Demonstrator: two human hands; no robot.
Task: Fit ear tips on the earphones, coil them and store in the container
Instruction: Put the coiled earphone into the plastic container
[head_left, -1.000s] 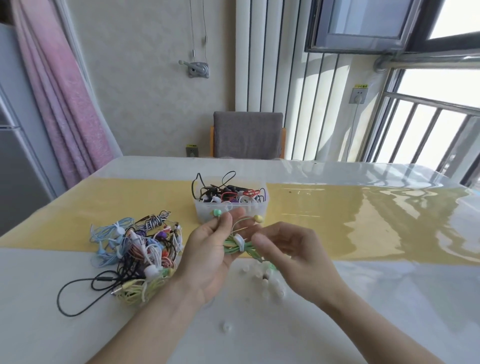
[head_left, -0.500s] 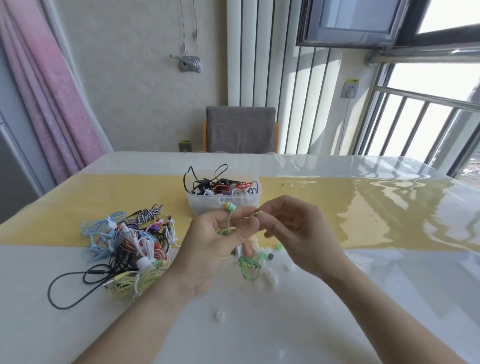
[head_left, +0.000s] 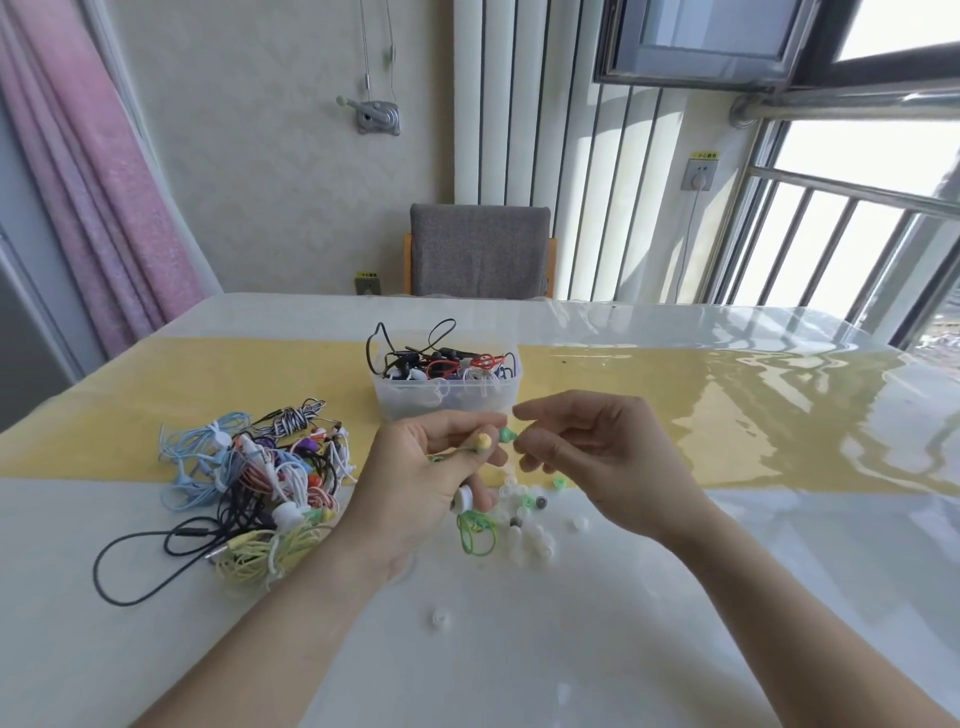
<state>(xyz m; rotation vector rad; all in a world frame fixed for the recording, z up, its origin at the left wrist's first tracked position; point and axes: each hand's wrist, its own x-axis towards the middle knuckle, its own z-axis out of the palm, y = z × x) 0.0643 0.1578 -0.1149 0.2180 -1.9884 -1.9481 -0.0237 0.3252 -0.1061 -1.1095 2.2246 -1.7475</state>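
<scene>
- A glossy white table (head_left: 623, 649) with a yellow runner (head_left: 156, 395) across it is filling the lower two thirds of the frame.
- A grey chair (head_left: 480, 249) is standing behind the far edge of the table, at upper centre.
- A pink curtain (head_left: 93, 171) is hanging along the upper left of the frame.
- A heap of tangled earphones (head_left: 254, 483) in blue, black, white, red and pale yellow is lying on the table at centre left.
- A clear plastic container (head_left: 447, 397) is sitting on the runner just above the hands, at centre, already holding black, red and white earphones.
- The left hand (head_left: 421, 483) is curling its fingers around the green earphones (head_left: 475, 530), at centre frame; the coiled green cable is hanging below the fist, and a yellow earbud (head_left: 483, 441) is sticking up above its fingers.
- The right hand (head_left: 587, 457) is pinching a green earbud (head_left: 506, 434) between thumb and forefinger, just right of the yellow one and in front of the container.
- Loose clear ear tips (head_left: 530, 535) are lying scattered on the table below and between the hands.
- One single ear tip (head_left: 439, 618) is lying apart from the rest, lower centre.
</scene>
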